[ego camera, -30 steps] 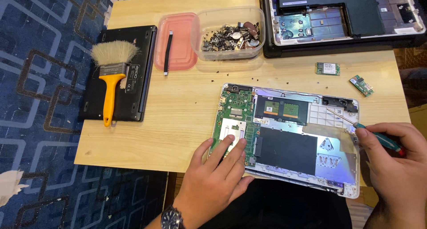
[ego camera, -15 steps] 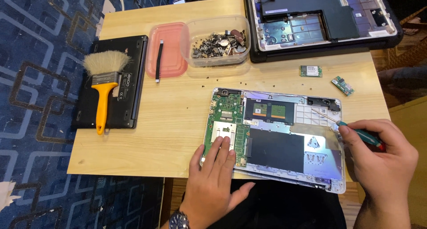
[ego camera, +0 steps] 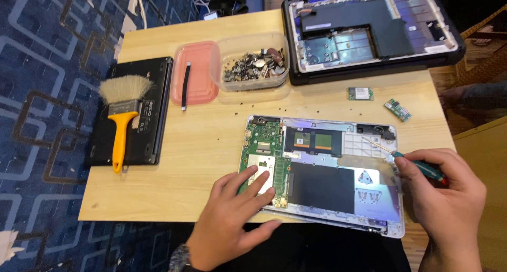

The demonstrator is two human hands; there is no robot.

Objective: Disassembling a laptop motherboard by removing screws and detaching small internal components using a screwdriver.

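Laid flat with its fingers spread, the left hand is pressed on the green circuit board at the left end of an opened laptop base; nothing is gripped by it. A watch is worn on its wrist, at 7 o'clock from the palm. At 3 o'clock from that hand, the right hand is clenched around a green-handled screwdriver, whose thin shaft is angled toward 10 o'clock, with the tip held over the white plastic frame at the base's right side. Whether the tip is touching the frame cannot be told.

The laptop base is laid at the near edge of a wooden table, with a dark flat panel seen in its middle and a silvery patch at 9 o'clock from the right hand.

At 12 o'clock from the base, two small green circuit cards are set on the bare wood, and beyond them a second, dark laptop shell is placed open. At 11 o'clock, a clear plastic tub filled with screws and small metal parts is found, just beside a pink lid on which a black strip is laid. At 9 o'clock, near the table's left edge, a closed black laptop is seen, and a yellow-handled paintbrush is rested on it.
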